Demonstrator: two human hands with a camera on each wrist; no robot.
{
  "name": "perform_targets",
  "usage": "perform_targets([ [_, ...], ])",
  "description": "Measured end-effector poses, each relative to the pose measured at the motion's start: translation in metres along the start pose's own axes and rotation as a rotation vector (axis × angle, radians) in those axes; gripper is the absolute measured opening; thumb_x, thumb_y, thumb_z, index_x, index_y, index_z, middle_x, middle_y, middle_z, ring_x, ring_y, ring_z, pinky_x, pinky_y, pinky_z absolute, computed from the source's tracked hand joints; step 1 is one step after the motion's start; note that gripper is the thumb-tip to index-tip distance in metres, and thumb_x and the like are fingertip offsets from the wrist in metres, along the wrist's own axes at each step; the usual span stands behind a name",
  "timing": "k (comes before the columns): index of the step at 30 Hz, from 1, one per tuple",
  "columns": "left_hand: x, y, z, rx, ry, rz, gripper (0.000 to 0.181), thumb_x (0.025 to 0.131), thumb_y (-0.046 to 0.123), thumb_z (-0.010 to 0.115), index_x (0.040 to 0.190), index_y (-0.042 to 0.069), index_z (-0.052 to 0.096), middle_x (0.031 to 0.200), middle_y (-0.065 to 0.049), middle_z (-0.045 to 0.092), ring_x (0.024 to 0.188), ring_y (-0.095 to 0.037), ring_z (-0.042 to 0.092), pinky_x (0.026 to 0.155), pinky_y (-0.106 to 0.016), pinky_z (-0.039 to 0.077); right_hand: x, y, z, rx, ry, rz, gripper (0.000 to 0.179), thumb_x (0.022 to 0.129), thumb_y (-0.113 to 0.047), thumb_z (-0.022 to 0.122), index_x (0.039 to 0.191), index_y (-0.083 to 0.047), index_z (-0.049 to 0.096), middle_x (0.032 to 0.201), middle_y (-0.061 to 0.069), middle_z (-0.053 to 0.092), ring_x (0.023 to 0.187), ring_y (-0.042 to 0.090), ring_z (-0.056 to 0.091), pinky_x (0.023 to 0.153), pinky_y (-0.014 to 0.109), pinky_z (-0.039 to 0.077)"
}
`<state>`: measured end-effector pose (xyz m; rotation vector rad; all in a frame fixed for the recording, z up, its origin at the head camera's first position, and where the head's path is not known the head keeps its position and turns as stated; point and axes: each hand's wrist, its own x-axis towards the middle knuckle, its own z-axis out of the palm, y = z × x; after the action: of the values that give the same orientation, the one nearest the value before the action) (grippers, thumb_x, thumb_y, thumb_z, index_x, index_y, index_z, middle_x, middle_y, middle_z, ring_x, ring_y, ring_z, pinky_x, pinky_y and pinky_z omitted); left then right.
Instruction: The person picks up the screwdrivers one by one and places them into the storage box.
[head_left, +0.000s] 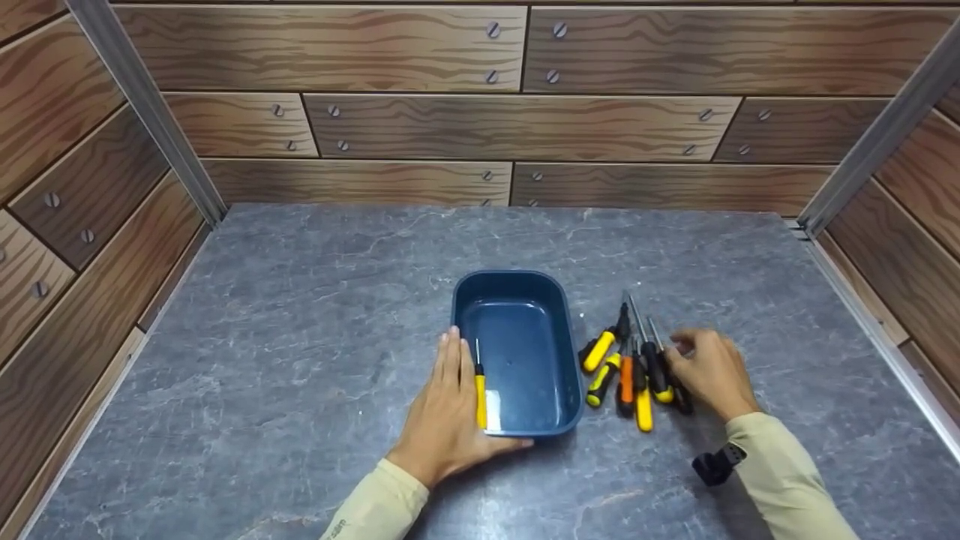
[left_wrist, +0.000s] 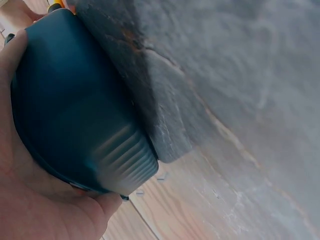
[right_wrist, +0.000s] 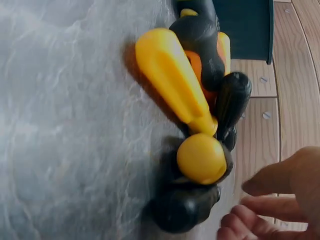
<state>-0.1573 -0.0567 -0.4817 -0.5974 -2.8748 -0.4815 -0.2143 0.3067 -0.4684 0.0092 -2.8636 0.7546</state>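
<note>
A dark blue plastic bin [head_left: 517,360] sits on the table. My left hand [head_left: 448,405] rests against it, straight fingers along its left wall and thumb along the near end. In the left wrist view, the hand spans the bin's outer side [left_wrist: 75,90]. A small screwdriver with a yellow handle [head_left: 481,401] lies inside by the left wall. Right of the bin is a pile of screwdrivers [head_left: 643,405] with yellow, black and orange handles. My right hand [head_left: 709,371] is at the pile's right side, fingers loosely bent; the right wrist view shows nothing between thumb and fingers.
Grey marble-patterned tabletop [head_left: 300,337] surrounds the bin and pile. Wood-patterned panels [head_left: 420,124] enclose the back and both sides, with metal posts [head_left: 142,105] at the corners. A black wrist device [head_left: 718,463] is on the right sleeve.
</note>
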Motion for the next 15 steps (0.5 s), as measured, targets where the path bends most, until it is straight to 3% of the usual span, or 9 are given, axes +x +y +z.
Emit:
perform_targets([
  [7,-0.0002,0.0004,0.0006,-0.012,0.014,0.004,0.142,0.066,0.088,0.066,0.153,-0.015,0.023,0.163,-0.033,0.008,0.151,-0.044,0.013,0.12,-0.045,0.027,-0.001,0.0086,-0.004,-0.011,-0.14,0.063,0.035,0.091,-0.018,0.068,0.108,0.012,0.071,0.093,0.023,0.074,0.09,0.042,0.068,0.081,0.057,0.052],
  [15,-0.0002,-0.0001,0.0001,-0.026,0.002,-0.004,0.143,0.065,0.089,0.066,0.154,-0.014,0.022,0.164,-0.032,0.007,0.152,-0.044,0.012,0.119,-0.045,0.028,-0.001,0.0104,-0.0044,0.001,-0.205,0.093,0.033,0.092,-0.019,0.069,0.104,0.011,0.073,0.092,0.02,0.074,0.087,0.037,0.068,0.08,0.054,0.053],
])
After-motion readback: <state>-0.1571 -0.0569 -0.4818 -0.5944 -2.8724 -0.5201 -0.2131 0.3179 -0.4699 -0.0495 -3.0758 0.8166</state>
